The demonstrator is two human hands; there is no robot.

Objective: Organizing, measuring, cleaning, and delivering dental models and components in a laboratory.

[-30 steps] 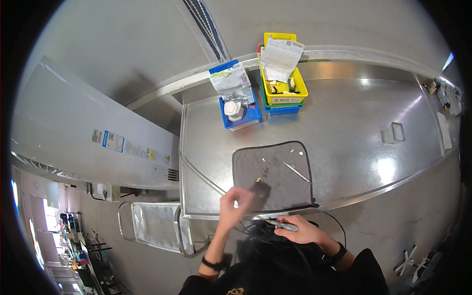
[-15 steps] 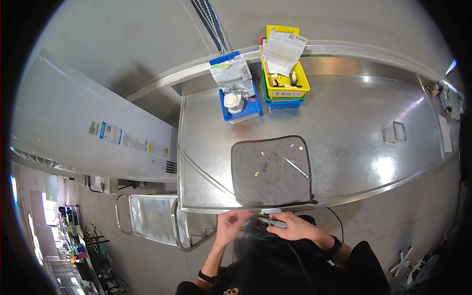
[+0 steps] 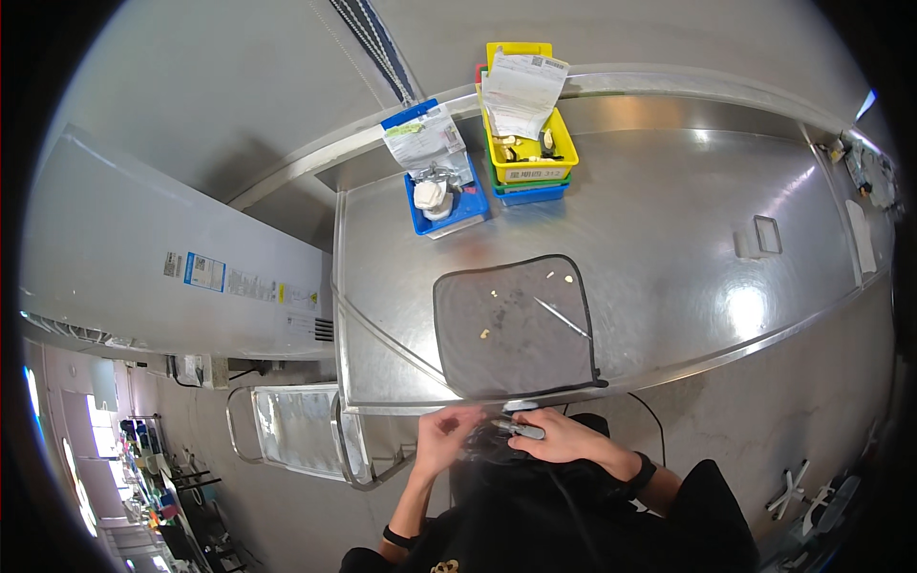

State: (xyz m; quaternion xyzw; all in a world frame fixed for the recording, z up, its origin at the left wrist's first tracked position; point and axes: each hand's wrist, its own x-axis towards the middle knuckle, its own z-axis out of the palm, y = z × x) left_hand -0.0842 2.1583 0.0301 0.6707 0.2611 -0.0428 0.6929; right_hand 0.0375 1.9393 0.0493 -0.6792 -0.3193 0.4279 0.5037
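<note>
Just off the near edge of the bench, my right hand (image 3: 570,436) is closed round a slim silver-grey handpiece (image 3: 522,429), which points left. A dark cord (image 3: 570,497) runs down across my black clothing beneath that hand. My left hand (image 3: 446,436) is raised beside the tool's tip, its fingers smeared by motion, so whether they pinch something is hidden. Between the hands lies a dark, shiny patch (image 3: 485,445) that I cannot make out. Beyond them, a dark grey cloth (image 3: 516,353) carries several small tooth-coloured pieces (image 3: 484,334) and a thin silver pointed instrument (image 3: 562,316).
On the metal bench (image 3: 659,210), a blue tray (image 3: 470,205) holds a white model (image 3: 434,199) and a paper slip. Stacked trays with a yellow one (image 3: 573,158) on top stand beside it. A small clear container (image 3: 767,235) sits right; a metal-framed cart (image 3: 298,420) is left.
The view has shifted slightly, so the bench things sit a little further left and higher. My right hand keeps hold of the handpiece. My left hand stays near its tip, still blurred.
</note>
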